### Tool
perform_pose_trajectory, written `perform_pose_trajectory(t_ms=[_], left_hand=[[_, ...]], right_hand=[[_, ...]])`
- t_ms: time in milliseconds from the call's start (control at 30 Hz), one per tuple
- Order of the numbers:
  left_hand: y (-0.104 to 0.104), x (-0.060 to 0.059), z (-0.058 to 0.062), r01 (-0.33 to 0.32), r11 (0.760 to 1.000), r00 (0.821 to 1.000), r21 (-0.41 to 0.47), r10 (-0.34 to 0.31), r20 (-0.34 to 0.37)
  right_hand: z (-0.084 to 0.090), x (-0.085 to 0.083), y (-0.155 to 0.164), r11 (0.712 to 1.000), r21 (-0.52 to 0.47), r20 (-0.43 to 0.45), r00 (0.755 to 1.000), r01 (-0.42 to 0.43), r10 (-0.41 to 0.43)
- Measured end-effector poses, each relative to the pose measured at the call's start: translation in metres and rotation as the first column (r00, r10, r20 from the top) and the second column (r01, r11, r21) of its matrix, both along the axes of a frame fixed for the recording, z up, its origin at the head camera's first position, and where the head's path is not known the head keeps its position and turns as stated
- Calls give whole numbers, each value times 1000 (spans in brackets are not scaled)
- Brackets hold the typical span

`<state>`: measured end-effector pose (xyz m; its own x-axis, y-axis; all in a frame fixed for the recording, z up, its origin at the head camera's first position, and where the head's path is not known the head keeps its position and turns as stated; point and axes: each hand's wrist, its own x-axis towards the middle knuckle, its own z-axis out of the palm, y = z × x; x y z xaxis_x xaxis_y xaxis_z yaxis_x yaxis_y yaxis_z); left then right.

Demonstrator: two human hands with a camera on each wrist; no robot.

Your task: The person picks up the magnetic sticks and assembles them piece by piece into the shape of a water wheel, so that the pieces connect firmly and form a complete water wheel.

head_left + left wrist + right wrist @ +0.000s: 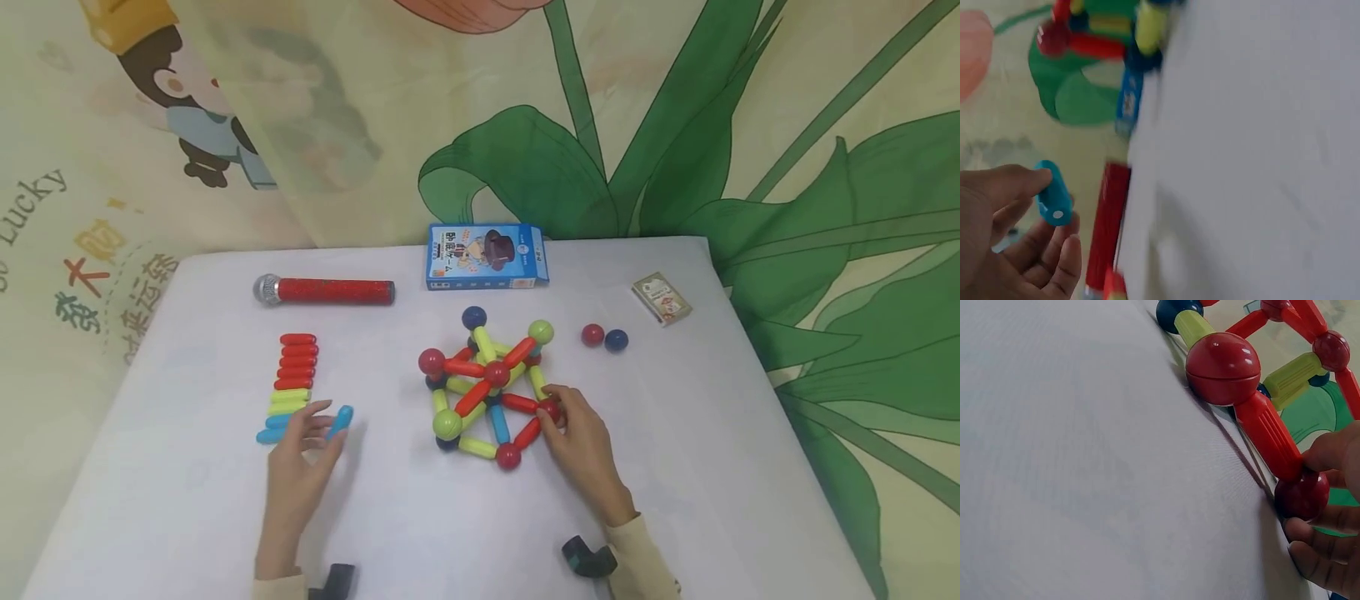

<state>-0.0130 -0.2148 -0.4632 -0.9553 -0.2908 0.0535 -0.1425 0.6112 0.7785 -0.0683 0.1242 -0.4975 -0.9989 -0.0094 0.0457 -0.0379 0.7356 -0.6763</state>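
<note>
My left hand (pixel 295 479) pinches a blue magnetic rod (pixel 341 422) between thumb and fingers, raised above the table; its round white end spot shows in the left wrist view. A built frame of magnetic rods and balls (pixel 497 374) stands mid-table, in red, yellow-green and blue. At its right corner my right hand (pixel 588 450) grips a red ball (pixel 1302 496), thumb on one side and fingers on the other. A red rod (pixel 1269 434) joins that ball to another red ball (pixel 1223 369) at the frame's front.
Loose red, yellow-green and blue rods (pixel 297 362) lie in a column beyond my left hand. Behind are a red microphone-shaped tube (pixel 337 291) and a blue card box (pixel 487 257). To the right lie a red ball (pixel 592 335), a dark blue ball (pixel 617 340) and a small box (pixel 662 298).
</note>
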Motion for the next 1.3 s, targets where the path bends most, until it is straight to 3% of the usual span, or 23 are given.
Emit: perform_pose_trajectory(t_ms=[33,67,167,200,267,333,433,700,933,1033,1100,1167,1233,1300], left_hand=[[12,-6,2,29,992,999,126,-27,-18],[23,-12,5,54,966,999,254,-50,-22],[52,-26,10,102,829,994,550,-112,-15],[59,-29,11,106,783,992,612,-125,-13],[70,-32,13,96,717,991,690,-132,0],[76,-34,13,91,681,990,727,-138,5],[82,-37,15,98,669,987,737,-157,11],[87,-45,19,110,713,977,693,-206,57],[92,-46,15,79,746,975,661,-196,105],[90,-45,12,91,778,976,622,-192,98],[83,-43,9,105,811,983,575,-172,63],[70,-39,5,99,877,993,470,-120,14],[51,-32,-1,70,952,997,299,-58,-51],[26,-23,-6,12,998,995,69,-5,-97]], right_hand=[[0,0,0,1000,-1,-4,1000,3,-3],[0,0,-1,1000,-4,-7,1000,3,-3],[-2,-1,-2,1000,-5,-5,1000,-14,14],[-3,-1,-3,1000,-7,-3,1000,-21,21],[-3,-1,-3,999,-1,-2,999,-32,32],[-3,0,-3,1000,5,-7,999,-31,31],[-2,-1,-3,1000,8,-18,1000,-20,20],[-2,-2,-1,1000,11,-4,1000,-7,7],[-2,0,-1,1000,-1,4,1000,-4,4],[-2,0,-1,1000,-1,9,1000,5,-5],[-2,0,0,1000,0,13,1000,10,-10],[-2,0,0,1000,-5,15,1000,10,-10],[-3,0,0,1000,-9,15,1000,11,-11],[-3,0,1,1000,-13,14,1000,14,-14]])
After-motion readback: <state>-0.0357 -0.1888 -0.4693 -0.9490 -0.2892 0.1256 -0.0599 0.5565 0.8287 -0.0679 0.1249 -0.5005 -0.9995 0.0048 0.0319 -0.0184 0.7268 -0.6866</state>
